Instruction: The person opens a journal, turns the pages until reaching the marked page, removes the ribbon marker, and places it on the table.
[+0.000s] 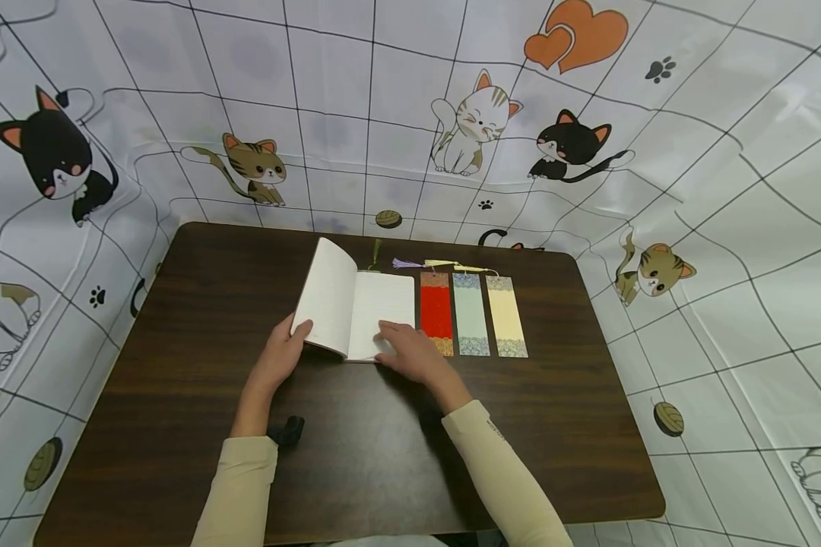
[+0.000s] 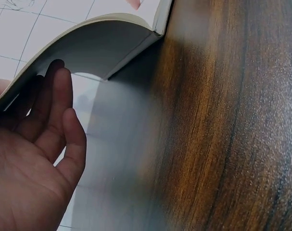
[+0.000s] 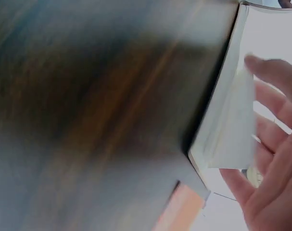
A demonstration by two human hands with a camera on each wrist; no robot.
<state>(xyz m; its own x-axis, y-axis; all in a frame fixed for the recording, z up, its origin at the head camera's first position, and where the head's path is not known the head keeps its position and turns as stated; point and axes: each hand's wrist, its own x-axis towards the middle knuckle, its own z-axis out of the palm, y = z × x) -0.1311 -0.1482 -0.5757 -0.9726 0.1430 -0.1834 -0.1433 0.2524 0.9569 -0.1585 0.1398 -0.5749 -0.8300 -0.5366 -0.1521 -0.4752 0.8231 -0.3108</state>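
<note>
An open notebook [image 1: 383,300] with white pages lies on the table, its left part raised and curved. My left hand [image 1: 280,353] grips the raised side's outer edge, thumb on the page side; in the left wrist view its fingers [image 2: 61,96] extend behind the dark underside. My right hand [image 1: 410,351] is over the lower part of the right page, thumb and forefinger spread apart. Beside the hand, a blurred page [image 3: 230,130] stands partly lifted in the right wrist view, overlapping some fingertips. A red bookmark [image 1: 436,308] lies just right of the notebook.
A pale green bookmark [image 1: 470,311] and a cream bookmark [image 1: 508,311] line up to the right, tassels upward. One purple tassel [image 1: 407,264] and a green tassel [image 1: 376,252] lie near the notebook's top. A small black object [image 1: 287,431] shows beside the left wrist on the dark wooden table [image 1: 554,441].
</note>
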